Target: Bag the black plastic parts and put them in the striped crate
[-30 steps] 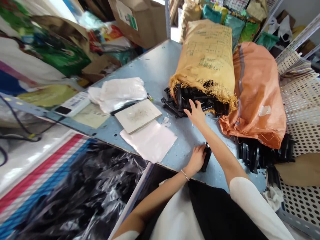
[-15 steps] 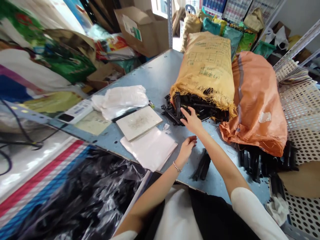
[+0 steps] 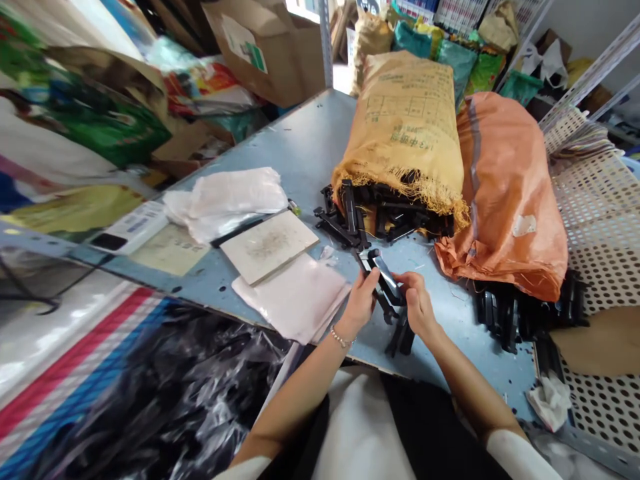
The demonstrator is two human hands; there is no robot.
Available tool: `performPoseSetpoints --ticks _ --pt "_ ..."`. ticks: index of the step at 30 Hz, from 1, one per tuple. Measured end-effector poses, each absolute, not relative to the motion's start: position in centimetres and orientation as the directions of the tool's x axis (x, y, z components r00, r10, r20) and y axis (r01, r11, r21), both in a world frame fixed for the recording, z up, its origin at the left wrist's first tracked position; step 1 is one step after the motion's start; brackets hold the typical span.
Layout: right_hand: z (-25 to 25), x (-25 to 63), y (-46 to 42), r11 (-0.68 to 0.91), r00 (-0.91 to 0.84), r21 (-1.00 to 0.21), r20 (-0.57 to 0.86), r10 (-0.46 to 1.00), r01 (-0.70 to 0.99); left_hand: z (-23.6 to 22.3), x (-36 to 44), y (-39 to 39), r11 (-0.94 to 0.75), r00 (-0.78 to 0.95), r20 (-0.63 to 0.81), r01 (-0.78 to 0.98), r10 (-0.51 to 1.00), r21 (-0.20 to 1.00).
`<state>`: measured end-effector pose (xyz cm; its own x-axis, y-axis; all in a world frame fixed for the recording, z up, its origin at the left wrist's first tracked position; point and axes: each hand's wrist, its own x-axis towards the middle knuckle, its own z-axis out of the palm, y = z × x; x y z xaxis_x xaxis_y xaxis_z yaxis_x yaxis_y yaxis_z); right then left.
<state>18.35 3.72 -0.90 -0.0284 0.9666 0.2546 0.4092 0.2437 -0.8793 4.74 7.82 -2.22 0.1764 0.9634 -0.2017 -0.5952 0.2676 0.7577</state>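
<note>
My left hand (image 3: pixel 359 303) and my right hand (image 3: pixel 419 303) are both closed on a long black plastic part (image 3: pixel 383 275), held just above the blue table (image 3: pixel 310 143) near its front edge. A small stack of the same black parts (image 3: pixel 401 337) lies on the table under my hands. Many more black parts (image 3: pixel 380 213) spill from the open mouth of a yellow woven sack (image 3: pixel 407 127) lying a little beyond my hands.
An orange woven sack (image 3: pixel 505 193) lies at the right with more black parts (image 3: pixel 520 310) beside it. A grey slab (image 3: pixel 270 243), white plastic bags (image 3: pixel 295 297) and a white device (image 3: pixel 133 227) sit at the left. Black plastic sheeting (image 3: pixel 165 393) fills a bin below.
My right hand pulled back from the sack's mouth with a black part. My left hand left the small stack, rose, and now grips the same part.
</note>
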Motion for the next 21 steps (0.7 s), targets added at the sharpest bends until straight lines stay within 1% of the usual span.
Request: performPoseSetpoints --ticks 1,2,3,4,6,7,8,9,10,12,14,15,16,18,19,21 --pt "-0.6 18.8 3.9 0.320 -0.054 -0.790 0.344 0.937 0.522 -2.0 4.8 7.1 0.224 0.134 -0.181 -0.506 0.974 0.833" --pt "-0.3 19.3 4.5 0.386 -0.085 -0.703 0.423 0.902 0.597 -1.8 4.8 6.4 0.182 0.108 -0.150 -0.406 0.983 0.896" --pt "0.1 19.7 5.3 0.453 -0.147 -0.587 0.493 0.857 0.671 -1.6 4.6 5.6 0.144 0.096 -0.120 -0.311 0.988 0.939" --pt "0.4 20.1 6.3 0.505 -0.221 -0.471 0.535 0.815 0.724 -1.3 4.5 5.0 0.117 0.095 -0.097 -0.232 0.991 0.966" --pt "0.6 20.5 8.2 0.580 -0.375 -0.289 0.533 0.758 0.762 -0.8 4.0 3.9 0.089 0.106 -0.076 -0.123 0.992 0.988" --pt "0.6 20.6 9.0 0.607 -0.440 -0.234 0.503 0.744 0.759 -0.6 3.9 3.6 0.078 0.119 -0.068 -0.081 0.991 0.994" --pt "0.5 20.6 9.6 0.621 -0.481 -0.207 0.468 0.742 0.756 -0.4 3.7 3.5 0.064 0.131 -0.058 -0.042 0.990 0.997" --pt "0.3 20.5 10.0 0.612 -0.489 -0.210 0.433 0.757 0.762 -0.3 3.6 3.6 0.048 0.141 -0.046 -0.010 0.989 0.999" --pt "0.2 20.3 10.1 0.583 -0.469 -0.242 0.397 0.789 0.775 -0.3 3.5 3.8 0.031 0.145 -0.032 0.012 0.989 0.999" --pt "0.0 20.1 9.5 0.482 -0.389 -0.357 0.303 0.870 0.800 -0.6 3.3 4.4 0.011 0.123 -0.015 0.033 0.992 0.999" --pt "-0.1 19.9 8.0 0.430 -0.367 -0.434 0.224 0.903 0.792 -1.0 3.0 5.2 0.019 0.080 -0.022 0.037 0.997 0.999" --pt "-0.2 19.8 6.9 0.461 -0.410 -0.430 0.211 0.887 0.776 -1.2 2.9 5.5 0.027 0.058 -0.029 0.040 0.998 0.999" --pt "-0.5 19.8 5.8 0.524 -0.477 -0.396 0.217 0.852 0.754 -1.3 2.8 5.8 0.035 0.039 -0.036 0.042 0.999 0.999" --pt "-1.4 19.5 3.5 0.652 -0.602 -0.280 0.250 0.758 0.704 -1.3 2.8 5.9 0.036 0.028 -0.037 0.042 0.999 0.998" --pt "-2.0 19.4 2.5 0.685 -0.634 -0.235 0.261 0.728 0.690 -1.3 2.9 5.9 0.027 0.037 -0.029 0.043 0.999 0.999" --pt "-3.4 19.1 1.2 0.682 -0.628 -0.202 0.276 0.728 0.703 -1.4 3.2 5.6 -0.007 0.067 0.003 0.056 0.998 0.998"
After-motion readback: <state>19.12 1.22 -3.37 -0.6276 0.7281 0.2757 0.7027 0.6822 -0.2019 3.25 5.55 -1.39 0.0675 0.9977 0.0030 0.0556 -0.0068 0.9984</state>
